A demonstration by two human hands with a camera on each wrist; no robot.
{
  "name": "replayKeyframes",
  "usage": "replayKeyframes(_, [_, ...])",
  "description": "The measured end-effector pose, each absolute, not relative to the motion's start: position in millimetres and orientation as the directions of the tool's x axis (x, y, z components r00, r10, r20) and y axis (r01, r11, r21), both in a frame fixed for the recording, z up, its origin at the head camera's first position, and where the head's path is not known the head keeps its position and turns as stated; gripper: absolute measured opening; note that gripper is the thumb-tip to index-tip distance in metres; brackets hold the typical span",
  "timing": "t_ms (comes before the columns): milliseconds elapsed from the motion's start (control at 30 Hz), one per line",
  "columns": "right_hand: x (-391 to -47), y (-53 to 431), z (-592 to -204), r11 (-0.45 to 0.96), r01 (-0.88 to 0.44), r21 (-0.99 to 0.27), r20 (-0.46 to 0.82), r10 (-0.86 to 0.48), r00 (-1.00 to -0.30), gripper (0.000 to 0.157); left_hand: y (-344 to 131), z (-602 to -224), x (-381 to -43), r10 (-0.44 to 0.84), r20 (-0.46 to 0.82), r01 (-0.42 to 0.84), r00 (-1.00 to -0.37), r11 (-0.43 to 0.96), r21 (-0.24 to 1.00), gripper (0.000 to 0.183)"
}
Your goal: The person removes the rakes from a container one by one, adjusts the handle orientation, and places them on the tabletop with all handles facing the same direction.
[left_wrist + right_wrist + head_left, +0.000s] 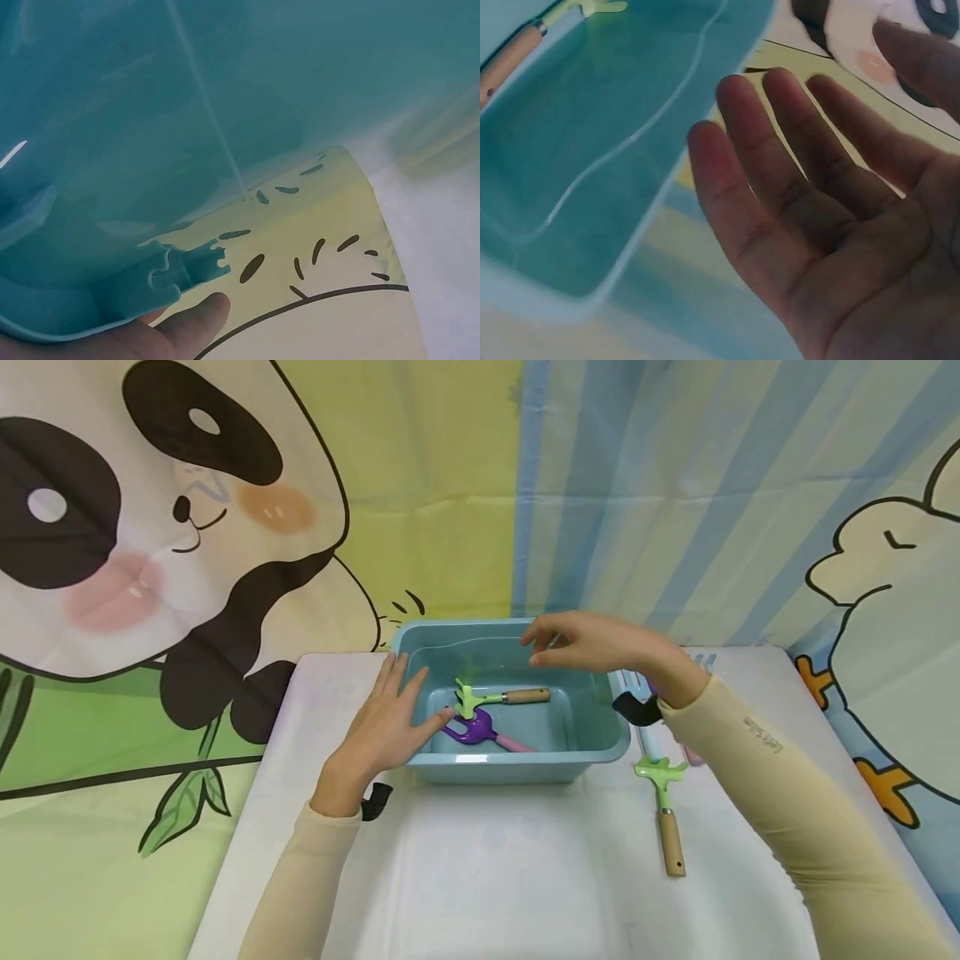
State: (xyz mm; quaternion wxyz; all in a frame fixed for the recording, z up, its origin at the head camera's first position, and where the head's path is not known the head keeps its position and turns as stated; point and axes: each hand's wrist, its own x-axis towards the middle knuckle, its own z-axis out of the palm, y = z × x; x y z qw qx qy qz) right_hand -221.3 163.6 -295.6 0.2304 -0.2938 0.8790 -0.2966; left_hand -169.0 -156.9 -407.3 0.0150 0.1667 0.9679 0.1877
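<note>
A: Left hand (384,720)?
B: Fingers straight and spread, laid against the left rim of the light-blue rectangular plastic basin (517,771).
A: Right hand (588,640)?
B: Over the basin's far right side, fingers loosely bent and parted, empty.
A: Basin contents?
B: On the table (480,868); inside, a green rake with wooden handle (485,699) touches a purple fork with pink handle (476,727).
A: Outside?
B: Second green wooden-handled rake (663,797), right of it.
</note>
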Motion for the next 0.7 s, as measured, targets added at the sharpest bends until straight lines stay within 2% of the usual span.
replayKeyframes(167, [-253, 130, -325, 0.664, -0.447, -0.599, -0.262, -0.69, -0.675, 0.037, -156, -407, -169, 0.328, 0.026, 0.314, -0.944, 0.875, 0.369, 0.095])
replayKeyframes(333, [-278, 107, -374, 0.695, -0.423, -0.582, -0.32, -0.673, -0.666, 0.035, -159, -407, -169, 0.325, 0.024, 0.311, -0.945, 0.875, 0.371, 0.095])
replayKeyframes(467, [-286, 99, -402, 0.739, -0.404, -0.539, -0.387, -0.643, -0.661, 0.037, -160, -407, -169, 0.333, 0.025, 0.317, -0.943, 0.872, 0.374, 0.095])
replayKeyframes(700, [-292, 95, -420, 0.792, -0.394, -0.466, -0.437, -0.593, -0.676, 0.042, -160, -408, -170, 0.332, 0.031, 0.318, -0.943, 0.869, 0.378, 0.094])
